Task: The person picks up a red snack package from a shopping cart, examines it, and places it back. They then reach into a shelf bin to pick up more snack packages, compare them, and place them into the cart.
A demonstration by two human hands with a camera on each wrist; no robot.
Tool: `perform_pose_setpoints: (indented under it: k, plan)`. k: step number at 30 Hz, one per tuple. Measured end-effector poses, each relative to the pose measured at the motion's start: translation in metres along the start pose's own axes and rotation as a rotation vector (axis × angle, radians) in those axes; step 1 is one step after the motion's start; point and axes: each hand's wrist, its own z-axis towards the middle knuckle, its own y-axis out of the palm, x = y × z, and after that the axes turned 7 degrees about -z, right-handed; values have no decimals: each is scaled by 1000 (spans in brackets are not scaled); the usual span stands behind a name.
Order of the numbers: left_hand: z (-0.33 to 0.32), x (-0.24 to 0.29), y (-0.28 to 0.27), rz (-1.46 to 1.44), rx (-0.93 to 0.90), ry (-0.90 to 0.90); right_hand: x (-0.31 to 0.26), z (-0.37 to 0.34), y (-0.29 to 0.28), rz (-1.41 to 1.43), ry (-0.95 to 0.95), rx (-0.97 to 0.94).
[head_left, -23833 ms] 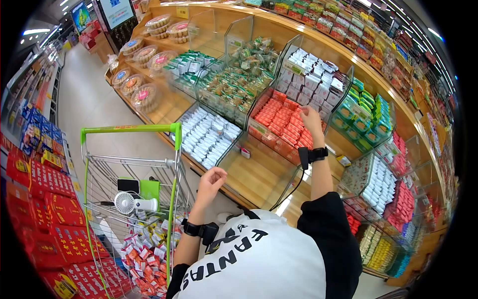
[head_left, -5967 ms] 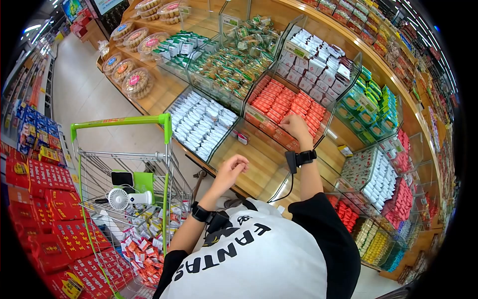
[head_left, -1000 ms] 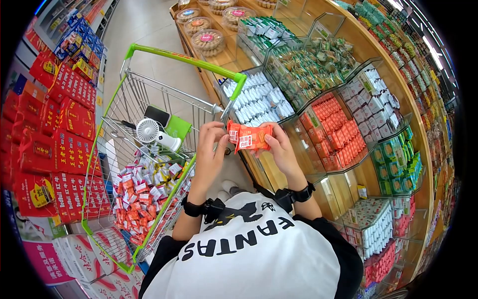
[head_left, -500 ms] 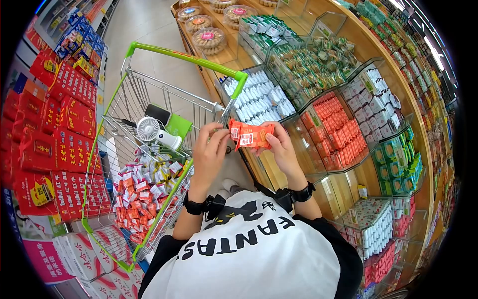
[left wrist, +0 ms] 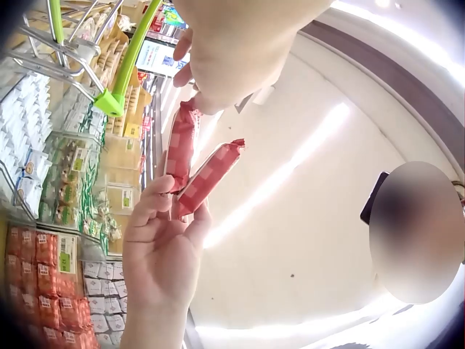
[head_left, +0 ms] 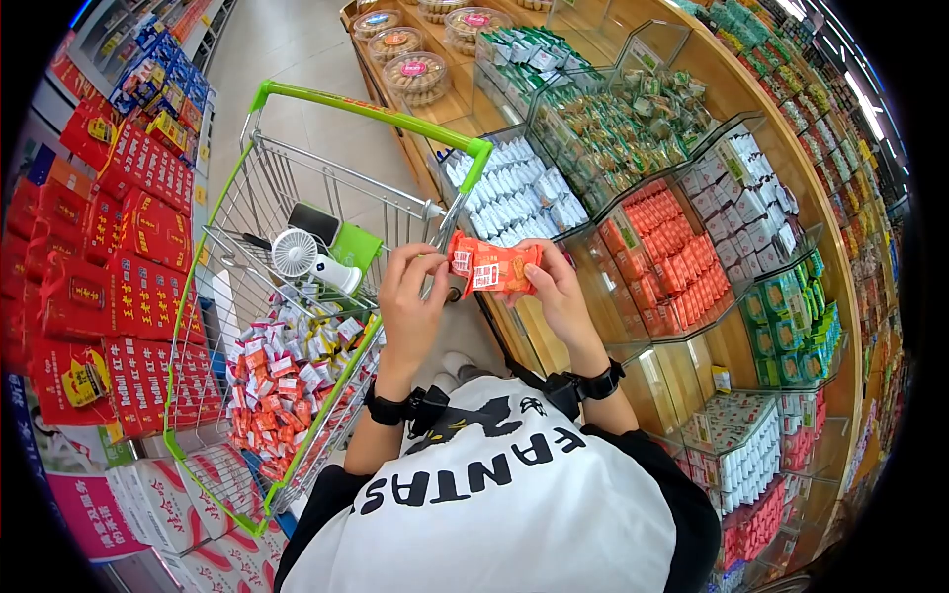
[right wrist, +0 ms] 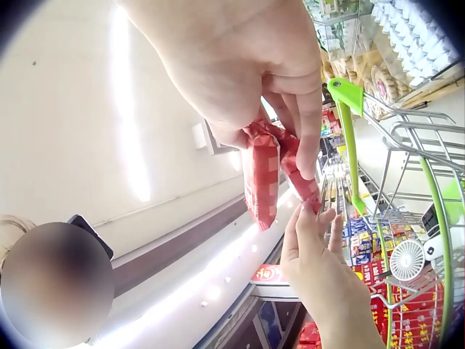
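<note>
Two red-orange wrapped snack packets are held between the hands, in front of the body. The right hand (head_left: 559, 296) grips both, its thumb on the front packet (head_left: 506, 269) with printed white lettering. Behind it sits the second packet (head_left: 462, 255), whose free end the left hand (head_left: 410, 306) pinches at its fingertips. From below, in the left wrist view, the packets (left wrist: 211, 178) show a checked underside and spread apart in a V. The right wrist view shows the left fingertips at the end of one packet (right wrist: 299, 171), while the other packet (right wrist: 261, 178) hangs free.
A green-handled shopping cart (head_left: 395, 121) stands at the left, holding loose wrapped snacks (head_left: 287, 385), a white handheld fan (head_left: 295, 254) and a phone (head_left: 312, 223). Clear-walled bins of packets line the right, including red-orange ones (head_left: 664, 247). Red drink cartons (head_left: 148, 287) are stacked far left.
Six seconds ago the right hand was at the red-orange bin and the left hung idle. The view has since turned toward the cart. Over the last second, the packets have only shifted and tilted slightly.
</note>
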Motion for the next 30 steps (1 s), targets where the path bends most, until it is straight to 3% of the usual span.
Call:
perform_pose_setpoints:
  k: [7,9,16,18,21,25,27,28,30]
  plan:
    - [0,-4,-2,-118,-10,-69,-2,-2,0,-12,-4,29]
    - [-3,-13,1,-361,-1,-233,-1,-2,-1,-7,0,31]
    - [-6,-23,2,-706,-28,-477,-3,-4,1,-3,5,29]
    - [-9,-28,4,-1046,-23,-791,-2,-3,1,-4,7,26]
    - [-11,-22,7,-1170,5,-912,2,-3,-2,2,7,17]
    - [-17,-30,8,-1008,-10,-844,-1,-5,-4,9,41,-4]
    - [-16,-29,6,-636,-77,-480,-3,-6,-5,-2,47,-8]
    - [-15,-26,6,-637,-77,-480,-3,-6,-5,-10,51,-13]
    - [-12,-21,4,-376,-93,-343,-1,-6,-5,-3,68,-20]
